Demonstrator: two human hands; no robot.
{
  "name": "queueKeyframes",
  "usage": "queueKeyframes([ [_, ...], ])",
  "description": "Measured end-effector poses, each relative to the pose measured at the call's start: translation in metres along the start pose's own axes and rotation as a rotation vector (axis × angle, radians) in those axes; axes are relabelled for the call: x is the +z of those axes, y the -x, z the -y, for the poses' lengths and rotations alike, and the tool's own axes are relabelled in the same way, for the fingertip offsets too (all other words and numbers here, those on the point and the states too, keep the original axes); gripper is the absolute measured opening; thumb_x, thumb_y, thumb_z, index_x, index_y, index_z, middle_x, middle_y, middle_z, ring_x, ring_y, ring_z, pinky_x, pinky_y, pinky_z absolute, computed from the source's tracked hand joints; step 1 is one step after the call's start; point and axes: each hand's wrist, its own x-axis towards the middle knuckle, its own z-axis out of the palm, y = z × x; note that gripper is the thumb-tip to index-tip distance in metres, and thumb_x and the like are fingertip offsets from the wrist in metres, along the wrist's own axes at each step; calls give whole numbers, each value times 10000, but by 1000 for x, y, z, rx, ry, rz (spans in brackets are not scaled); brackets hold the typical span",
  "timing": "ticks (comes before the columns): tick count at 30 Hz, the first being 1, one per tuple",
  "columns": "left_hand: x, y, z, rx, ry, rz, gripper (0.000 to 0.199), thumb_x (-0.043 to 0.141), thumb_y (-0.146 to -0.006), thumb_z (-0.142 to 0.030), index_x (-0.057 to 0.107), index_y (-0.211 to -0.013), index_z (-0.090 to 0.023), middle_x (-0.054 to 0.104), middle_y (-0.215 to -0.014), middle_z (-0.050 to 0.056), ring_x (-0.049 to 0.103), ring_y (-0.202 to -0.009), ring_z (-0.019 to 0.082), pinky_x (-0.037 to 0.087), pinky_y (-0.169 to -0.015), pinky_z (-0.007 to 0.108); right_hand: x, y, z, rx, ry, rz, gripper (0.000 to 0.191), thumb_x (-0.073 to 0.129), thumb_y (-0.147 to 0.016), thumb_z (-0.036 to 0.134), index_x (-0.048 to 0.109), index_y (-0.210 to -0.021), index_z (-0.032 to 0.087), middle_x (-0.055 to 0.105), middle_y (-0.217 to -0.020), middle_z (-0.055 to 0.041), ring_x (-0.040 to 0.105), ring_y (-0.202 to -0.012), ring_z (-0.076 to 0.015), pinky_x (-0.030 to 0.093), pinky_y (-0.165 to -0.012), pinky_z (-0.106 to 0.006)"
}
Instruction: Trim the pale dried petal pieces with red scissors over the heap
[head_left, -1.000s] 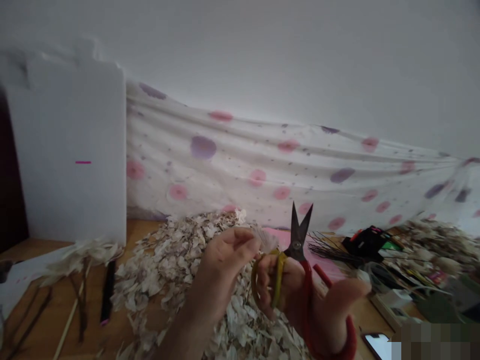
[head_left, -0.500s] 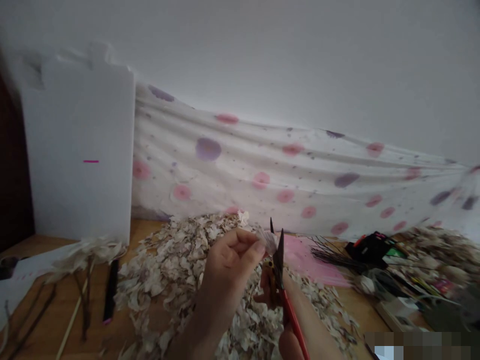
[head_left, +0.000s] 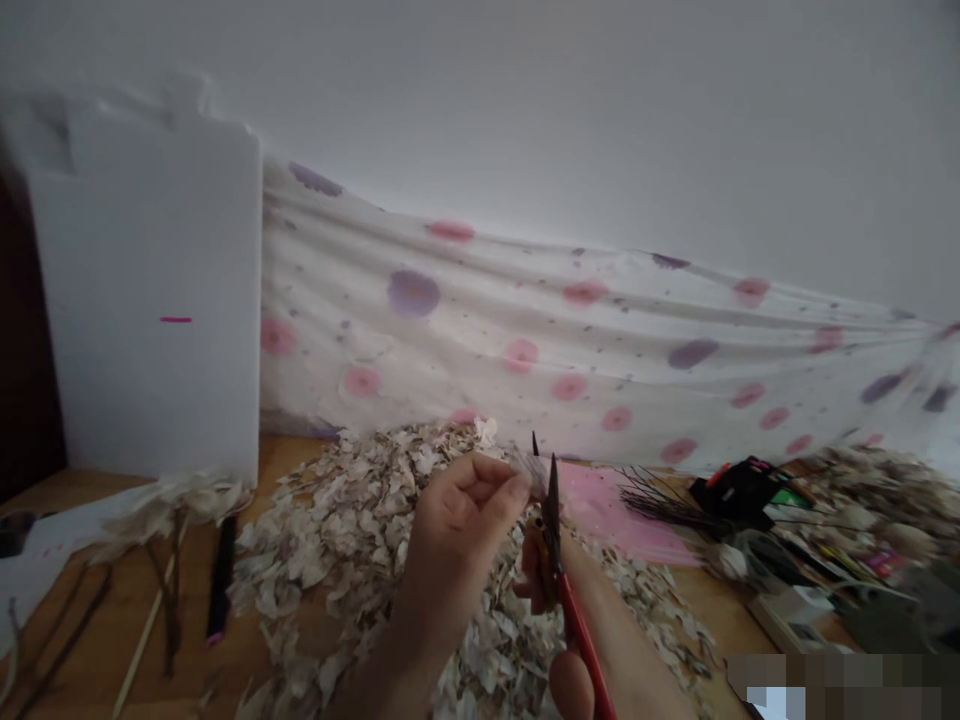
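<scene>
My left hand (head_left: 459, 525) is closed in a pinch on a thin, pale, faintly streaked petal (head_left: 531, 470), which sticks out past thumb and forefinger. My right hand (head_left: 535, 572) grips red-handled scissors (head_left: 553, 520), with the thumb lower down by the red handle. Their dark blades point up and stand a little apart, right at the petal's right edge; whether they touch it I cannot tell. Beneath both hands spreads a large heap of dry whitish petals (head_left: 367, 500) on the wooden table.
A white foam board (head_left: 161, 390) stands at left. Before it lie a bunch of pale petals on sticks (head_left: 172, 505) and a black marker (head_left: 221, 580). At right are a pink sheet (head_left: 615, 515), dark twigs (head_left: 664, 505), a black pouch (head_left: 739, 495) and a power strip (head_left: 795, 620). Flowered cloth (head_left: 465, 330) hangs behind.
The scissors have shifted slightly left, with their blades closer against the petal. My left hand keeps its pinch almost in place. The whole view has moved a little.
</scene>
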Motion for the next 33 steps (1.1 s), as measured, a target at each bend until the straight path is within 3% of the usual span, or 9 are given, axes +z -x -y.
queueKeyframes([
  [12,-5,-3,-2,12,-23,19,179,742,-807,-302,630,-766,-169,676,-725,7,620,-714,141,469,-716,265,1,-10,23,6,-81,-41,885,347,-811,889,520,-1397,249,574,-924,-99,560,-757,-232,567,-667,-334],
  [17,-4,-3,1,25,-8,26,179,741,-808,-301,626,-763,-172,668,-724,4,623,-709,144,461,-698,263,2,-9,23,35,-170,-23,823,396,-841,851,514,-1391,250,572,-961,-97,585,-733,-208,562,-571,-276],
  [21,-8,-4,-2,3,-32,36,180,740,-807,-304,623,-773,-171,687,-726,15,634,-707,152,462,-716,276,1,-18,27,175,-179,-28,799,437,-782,891,662,-1061,176,507,-779,-54,537,-607,-172,535,-487,-257],
  [26,-16,-6,-9,8,-118,101,173,731,-813,-311,636,-779,-170,680,-705,15,613,-671,147,448,-703,282,1,-23,32,277,-333,-13,637,452,-832,822,595,-816,202,449,-708,-11,457,-494,-128,476,-419,-239],
  [29,-19,-8,-12,0,-145,124,176,732,-805,-319,641,-771,-172,669,-686,10,598,-641,144,448,-699,286,1,-21,29,334,-395,-11,588,369,-899,756,567,-804,211,469,-660,-1,393,-429,-111,457,-418,-243],
  [33,-22,-9,-16,4,-196,137,176,737,-797,-311,643,-756,-168,671,-687,16,601,-652,147,447,-678,276,-2,-23,32,354,-368,55,465,511,-838,682,551,-794,222,478,-658,13,399,-404,-106,393,-380,-235],
])
